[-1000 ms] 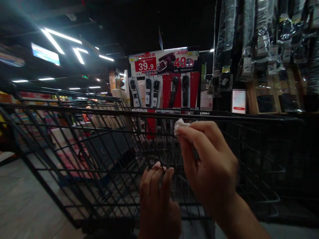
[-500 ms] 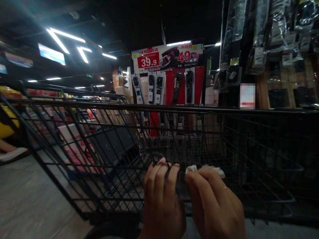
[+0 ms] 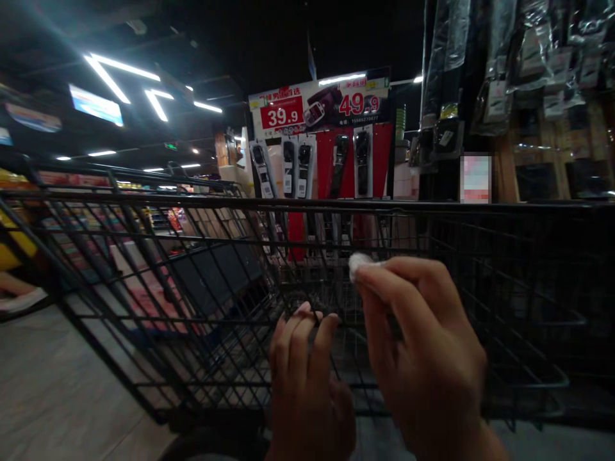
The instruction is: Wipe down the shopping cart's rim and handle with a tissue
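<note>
A small crumpled white piece, like tissue (image 3: pixel 359 266), is pinched between the thumb and fingertips of my right hand (image 3: pixel 423 339), which is raised in front of the cart's side. Lower and to the left, my left hand (image 3: pixel 310 384) has its fingers curled against the wire side of the black shopping cart (image 3: pixel 216 241). Its fingertips touch or lie very near the bars; whether they grip a bar I cannot make out. The cart's top rail runs across the view above both hands.
Behind the cart stands a rack of packaged belts (image 3: pixel 362 160) under a price sign (image 3: pixel 283 115). More wrapped goods (image 3: pixel 500 57) hang at the right. A dark grey box (image 3: pixel 216 272) lies beyond the bars. Part of a person in yellow (image 3: pixel 14 240) shows at the far left.
My right hand has risen with the white piece, away from my left hand. My left hand has shifted slightly left and down. The view has tilted a little.
</note>
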Motion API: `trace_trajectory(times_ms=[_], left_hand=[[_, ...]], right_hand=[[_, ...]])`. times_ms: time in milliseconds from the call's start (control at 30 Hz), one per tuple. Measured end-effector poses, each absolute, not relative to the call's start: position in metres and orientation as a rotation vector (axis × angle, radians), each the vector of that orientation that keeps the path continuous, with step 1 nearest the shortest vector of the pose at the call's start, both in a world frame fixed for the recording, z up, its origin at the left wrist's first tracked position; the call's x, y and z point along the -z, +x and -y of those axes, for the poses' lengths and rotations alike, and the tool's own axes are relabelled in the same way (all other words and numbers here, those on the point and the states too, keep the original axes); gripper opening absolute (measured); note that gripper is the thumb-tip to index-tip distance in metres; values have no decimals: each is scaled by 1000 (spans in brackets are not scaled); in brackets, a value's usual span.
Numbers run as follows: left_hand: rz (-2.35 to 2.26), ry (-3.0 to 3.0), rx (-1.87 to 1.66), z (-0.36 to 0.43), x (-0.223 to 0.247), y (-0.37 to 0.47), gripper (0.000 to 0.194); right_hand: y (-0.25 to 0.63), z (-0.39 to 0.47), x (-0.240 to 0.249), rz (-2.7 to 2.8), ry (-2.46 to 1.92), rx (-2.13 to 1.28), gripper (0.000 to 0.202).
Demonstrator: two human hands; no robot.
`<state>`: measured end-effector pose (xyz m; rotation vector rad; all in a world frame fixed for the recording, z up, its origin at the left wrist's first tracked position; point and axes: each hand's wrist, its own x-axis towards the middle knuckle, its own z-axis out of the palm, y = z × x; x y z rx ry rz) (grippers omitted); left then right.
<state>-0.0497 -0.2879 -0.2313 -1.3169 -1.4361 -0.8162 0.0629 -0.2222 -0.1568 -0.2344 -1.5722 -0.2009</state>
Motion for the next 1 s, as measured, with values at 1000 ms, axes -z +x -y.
trace_trajectory(times_ms=[1000], left_hand=[[1467,-1342,766,295,226,-52,50]], right_hand=[[123,186,201,1513,-378,397,12]])
